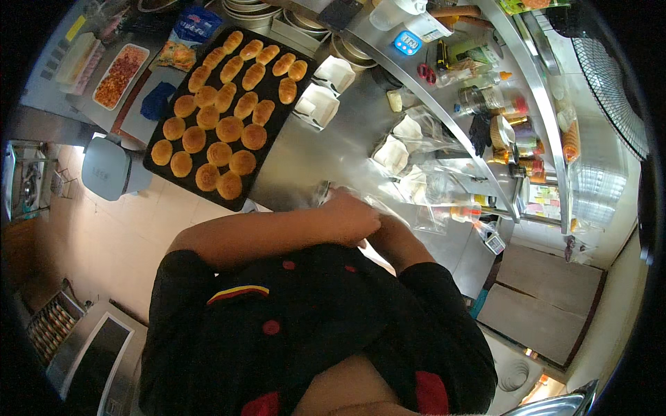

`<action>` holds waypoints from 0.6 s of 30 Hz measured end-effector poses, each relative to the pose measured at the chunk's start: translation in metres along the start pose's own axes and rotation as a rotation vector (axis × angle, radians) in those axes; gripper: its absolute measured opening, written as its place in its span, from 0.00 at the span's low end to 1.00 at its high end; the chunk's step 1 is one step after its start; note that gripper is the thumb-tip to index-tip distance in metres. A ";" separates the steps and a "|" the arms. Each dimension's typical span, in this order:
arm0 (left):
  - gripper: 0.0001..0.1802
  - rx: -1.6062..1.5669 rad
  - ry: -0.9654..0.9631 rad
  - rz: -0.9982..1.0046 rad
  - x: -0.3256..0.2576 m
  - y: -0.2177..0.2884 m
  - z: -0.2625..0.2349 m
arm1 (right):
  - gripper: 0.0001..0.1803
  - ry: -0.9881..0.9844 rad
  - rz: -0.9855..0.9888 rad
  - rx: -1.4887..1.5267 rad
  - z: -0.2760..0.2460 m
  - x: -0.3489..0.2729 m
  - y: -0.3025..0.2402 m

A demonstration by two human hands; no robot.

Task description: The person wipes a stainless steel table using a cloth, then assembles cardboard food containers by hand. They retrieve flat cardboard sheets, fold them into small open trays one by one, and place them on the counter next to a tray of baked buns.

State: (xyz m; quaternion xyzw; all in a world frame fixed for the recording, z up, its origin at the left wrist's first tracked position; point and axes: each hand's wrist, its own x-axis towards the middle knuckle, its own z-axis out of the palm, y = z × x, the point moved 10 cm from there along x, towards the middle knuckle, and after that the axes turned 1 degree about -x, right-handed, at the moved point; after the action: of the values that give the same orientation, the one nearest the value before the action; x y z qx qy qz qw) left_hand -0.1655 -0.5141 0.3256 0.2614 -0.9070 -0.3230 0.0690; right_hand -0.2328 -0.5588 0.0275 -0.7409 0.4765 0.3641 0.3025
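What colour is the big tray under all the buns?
Black; the baking tray shows best in the head view.

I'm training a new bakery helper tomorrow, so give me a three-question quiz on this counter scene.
1. True or false: the rolls on the black tray are all one shape.
2. What is the left hand touching? A) a roll B) clear plastic bags C) the blue timer
3. Fill in: beside the tray's right edge stand two empty white paper ____.

Key:
1. False: round ones lie at the near end, long ones at the far end.
2. B. The right hand is hidden behind the left.
3. Boxes.
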 end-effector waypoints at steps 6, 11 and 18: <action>0.08 0.155 -0.083 -0.002 0.022 -0.012 0.034 | 0.28 -0.040 0.022 0.034 0.009 0.003 0.027; 0.08 0.151 -0.002 0.094 0.027 -0.009 0.026 | 0.25 -0.058 0.047 0.065 0.019 0.000 0.048; 0.08 0.173 0.026 0.180 0.048 0.001 0.016 | 0.21 -0.064 0.076 0.120 0.026 -0.004 0.073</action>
State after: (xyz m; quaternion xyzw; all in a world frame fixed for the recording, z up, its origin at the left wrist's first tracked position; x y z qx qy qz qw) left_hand -0.2111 -0.5298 0.3118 0.1882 -0.9502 -0.2327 0.0868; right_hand -0.3081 -0.5625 0.0092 -0.6907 0.5154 0.3696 0.3475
